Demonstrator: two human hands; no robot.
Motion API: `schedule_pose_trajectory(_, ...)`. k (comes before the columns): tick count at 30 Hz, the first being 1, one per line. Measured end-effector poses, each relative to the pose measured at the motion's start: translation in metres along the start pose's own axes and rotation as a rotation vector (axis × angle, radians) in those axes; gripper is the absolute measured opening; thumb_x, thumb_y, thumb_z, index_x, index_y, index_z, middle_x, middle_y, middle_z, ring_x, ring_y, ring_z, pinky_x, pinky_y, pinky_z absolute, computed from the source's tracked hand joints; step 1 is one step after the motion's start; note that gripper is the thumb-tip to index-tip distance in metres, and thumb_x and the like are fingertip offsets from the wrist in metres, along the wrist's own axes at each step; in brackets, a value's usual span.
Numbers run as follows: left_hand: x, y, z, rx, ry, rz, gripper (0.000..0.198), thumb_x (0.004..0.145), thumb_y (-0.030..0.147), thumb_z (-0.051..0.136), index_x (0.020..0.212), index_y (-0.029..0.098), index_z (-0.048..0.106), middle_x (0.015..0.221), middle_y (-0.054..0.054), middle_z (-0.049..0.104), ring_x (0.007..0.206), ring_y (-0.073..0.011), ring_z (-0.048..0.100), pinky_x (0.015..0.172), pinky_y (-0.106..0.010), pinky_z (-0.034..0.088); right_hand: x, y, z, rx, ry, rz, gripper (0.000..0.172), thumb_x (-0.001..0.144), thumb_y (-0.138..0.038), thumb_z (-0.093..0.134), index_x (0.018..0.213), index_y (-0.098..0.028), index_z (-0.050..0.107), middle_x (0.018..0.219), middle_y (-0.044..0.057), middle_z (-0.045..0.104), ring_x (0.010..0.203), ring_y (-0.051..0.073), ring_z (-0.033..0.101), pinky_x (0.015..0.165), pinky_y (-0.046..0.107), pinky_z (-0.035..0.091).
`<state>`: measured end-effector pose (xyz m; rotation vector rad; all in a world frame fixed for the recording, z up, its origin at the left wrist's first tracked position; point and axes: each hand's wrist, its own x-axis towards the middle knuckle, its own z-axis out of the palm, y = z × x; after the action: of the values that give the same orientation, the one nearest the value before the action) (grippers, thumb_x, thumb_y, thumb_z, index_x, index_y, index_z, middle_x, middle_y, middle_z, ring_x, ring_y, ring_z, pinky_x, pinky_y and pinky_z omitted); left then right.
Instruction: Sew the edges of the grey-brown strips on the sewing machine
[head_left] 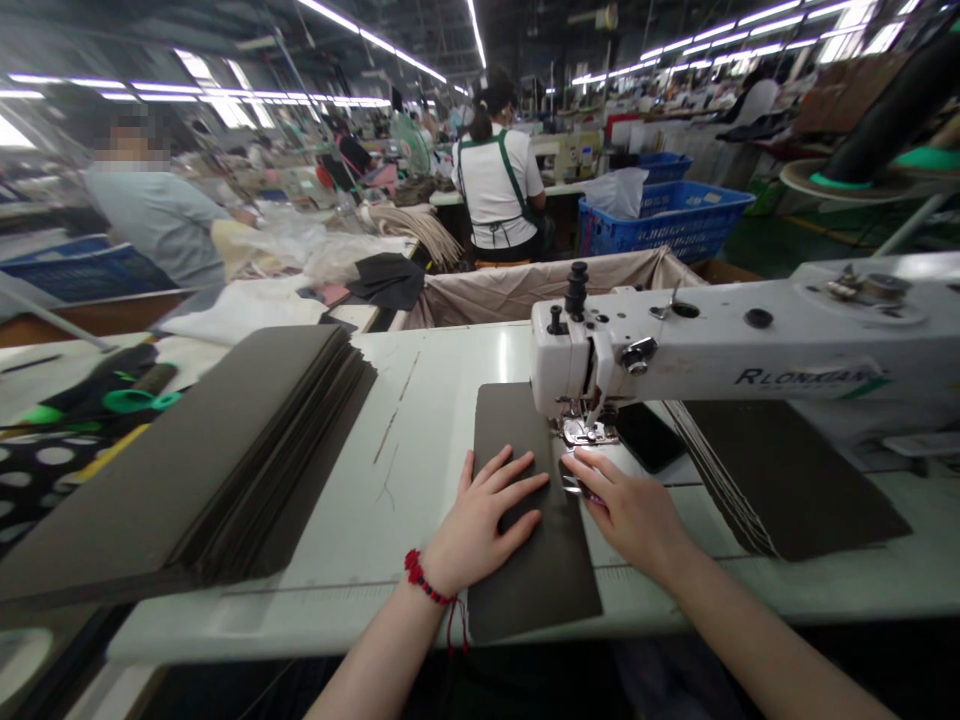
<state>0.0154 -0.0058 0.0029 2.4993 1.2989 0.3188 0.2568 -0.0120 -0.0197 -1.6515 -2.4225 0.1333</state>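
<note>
My left hand lies flat with fingers spread on a dark grey-brown fabric panel. The panel's far end reaches beside the presser foot of a white sewing machine. Just right of the panel's edge, my right hand is closed around small thread snips. Their metal tip and a bit of purplish handle show; the palm hides the rest. The fingertips of this hand are close to the presser foot, near the panel's right edge.
A tall stack of similar panels stands on the left, and a smaller pile on the right. A dark phone lies behind my right hand. Beyond the table are a cloth-lined bin, a blue crate and seated co-workers.
</note>
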Motion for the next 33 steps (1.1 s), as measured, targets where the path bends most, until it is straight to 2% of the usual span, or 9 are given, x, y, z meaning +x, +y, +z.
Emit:
schedule_pose_trajectory(13,0.0006,0.0012,0.0002,-0.008,0.007,-0.008,0.044,0.095,0.036,0.048,0.139,0.039,0.044,0.152,0.004,0.033,0.144,-0.0266,0.019,0.115,-0.060,0.002,0.0002,-0.0004,0.0001,0.003,0.004,-0.003,0.055,0.091,-0.019,0.044,0.143,-0.035,0.038,0.150,-0.003,0.039,0.099,0.020,0.065,0.074,0.033,0.054)
schedule_pose_trajectory(21,0.0009,-0.0001,0.0017,-0.009,0.035,0.006,0.044,0.095,0.035,0.049,0.139,0.037,0.045,0.150,0.001,0.038,0.143,-0.0291,0.023,0.115,-0.061,0.003,0.0001,-0.0006,0.0004,0.004,0.004,0.002,0.055,0.090,-0.020,0.044,0.143,-0.034,0.040,0.149,-0.001,0.041,0.095,0.019,0.066,0.073,0.033,0.053)
schedule_pose_trajectory(33,0.0022,-0.0023,0.0089,0.037,0.058,-0.025,0.054,0.096,0.038,0.047,0.148,0.035,0.030,0.153,-0.001,0.033,0.144,-0.0264,0.021,0.117,-0.056,0.006,-0.0001,-0.0001,0.0009,0.008,0.015,-0.005,0.054,0.090,-0.019,0.045,0.142,-0.034,0.041,0.148,-0.001,0.042,0.097,0.021,0.065,0.075,0.034,0.055)
